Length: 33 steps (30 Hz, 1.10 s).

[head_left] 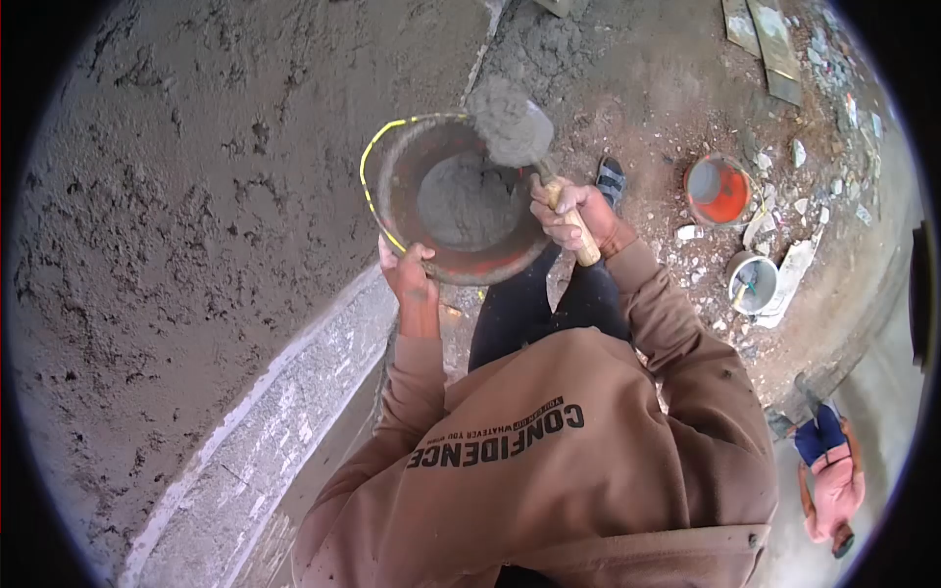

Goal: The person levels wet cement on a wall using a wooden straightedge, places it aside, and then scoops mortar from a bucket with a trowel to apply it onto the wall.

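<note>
My left hand (410, 272) grips the lower left rim of a round mortar bucket (392, 186), which has a yellow handle looped along its left side. Wet grey mortar (470, 201) lies inside the bucket. My right hand (573, 214) is wrapped round the wooden handle of a trowel (586, 245). A heap of grey mortar (505, 122) covers much of the trowel's blade, above the bucket's upper right rim.
Rough wet plaster (196, 216) covers the wall at left, bordered by a pale ledge (265, 421). At right are an orange bucket (725, 201), a white bucket (753, 302), rubble and boards (769, 49). Another person (833, 480) is at lower right.
</note>
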Available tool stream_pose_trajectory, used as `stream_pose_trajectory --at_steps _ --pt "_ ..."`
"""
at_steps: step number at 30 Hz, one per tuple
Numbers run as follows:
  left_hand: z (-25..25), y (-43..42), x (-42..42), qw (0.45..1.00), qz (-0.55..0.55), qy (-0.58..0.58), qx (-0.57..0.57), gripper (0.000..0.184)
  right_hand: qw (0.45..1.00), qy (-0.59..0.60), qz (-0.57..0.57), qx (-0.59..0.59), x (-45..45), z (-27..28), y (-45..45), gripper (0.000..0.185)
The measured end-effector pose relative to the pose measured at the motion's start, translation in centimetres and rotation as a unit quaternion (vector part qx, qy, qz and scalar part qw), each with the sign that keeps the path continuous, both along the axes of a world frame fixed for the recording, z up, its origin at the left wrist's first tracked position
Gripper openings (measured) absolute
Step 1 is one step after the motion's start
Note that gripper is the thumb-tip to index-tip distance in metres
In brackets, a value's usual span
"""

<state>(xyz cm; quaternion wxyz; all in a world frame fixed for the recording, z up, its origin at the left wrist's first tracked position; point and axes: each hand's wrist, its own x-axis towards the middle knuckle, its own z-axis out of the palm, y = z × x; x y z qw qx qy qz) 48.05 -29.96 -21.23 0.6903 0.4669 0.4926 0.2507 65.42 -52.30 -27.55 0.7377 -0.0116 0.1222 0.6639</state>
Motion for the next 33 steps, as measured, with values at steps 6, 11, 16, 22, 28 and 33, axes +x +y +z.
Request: stream_pose_trajectory --at_steps 6,11,16,22,28,33 --pt "-1.3 1.8 -3.4 0.999 -0.001 0.048 -0.02 0.092 0.91 -0.217 -0.319 -0.153 6.6 6.0 1.6 0.025" --pt "-3.3 3.8 -8.6 0.995 0.001 0.096 0.025 0.092 0.67 -0.308 -0.565 -0.37 12.1 0.6 11.0 0.021" --pt "-6.5 5.0 -11.9 0.988 0.015 0.137 0.067 0.094 0.482 -0.553 -0.314 -0.603 12.8 -15.6 23.9 0.022" --pt "-8.3 2.4 -8.8 0.98 -0.01 0.187 0.065 0.094 0.634 -0.717 -0.145 -0.252 2.1 -3.5 15.5 0.047" --pt "-11.1 -4.1 -3.5 0.973 -0.149 0.169 0.042 0.093 0.567 -0.665 0.02 -0.486 -3.1 -7.3 -6.5 0.044" --pt "-20.8 -9.8 2.6 0.96 -0.222 0.168 0.026 0.085 0.439 -0.588 0.198 -0.649 -5.4 -21.9 -29.4 0.04"
